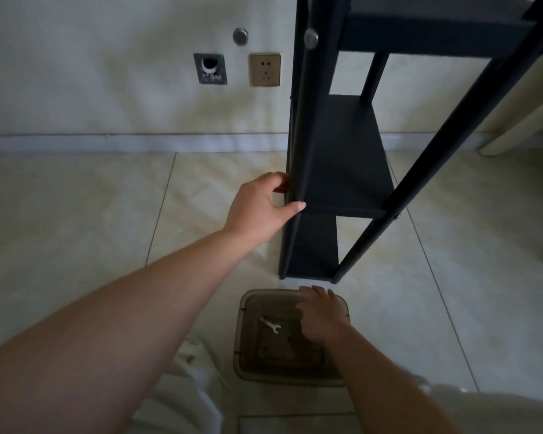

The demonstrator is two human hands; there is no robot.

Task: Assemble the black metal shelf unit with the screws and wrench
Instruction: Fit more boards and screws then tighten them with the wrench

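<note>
The black metal shelf unit point(348, 170) stands upright on the tiled floor against the wall, with shelves fixed between its posts. My left hand point(264, 205) grips its near left post at the level of the lower shelf, thumb in front and fingers behind. A brown translucent plastic box point(248, 349) sits on the floor just in front of the unit. A small silver wrench point(270, 324) lies inside it. My right hand point(320, 314) reaches into the box to the right of the wrench, fingers bent downward; what they touch is hidden. A silver screw head point(311, 37) shows on the post higher up.
A wall socket point(265, 69) and an open wall hole point(210, 69) lie left of the shelf unit. A pale cabinet or furniture edge point(521, 126) stands at the right. White cloth point(182, 396) covers my lap at the bottom.
</note>
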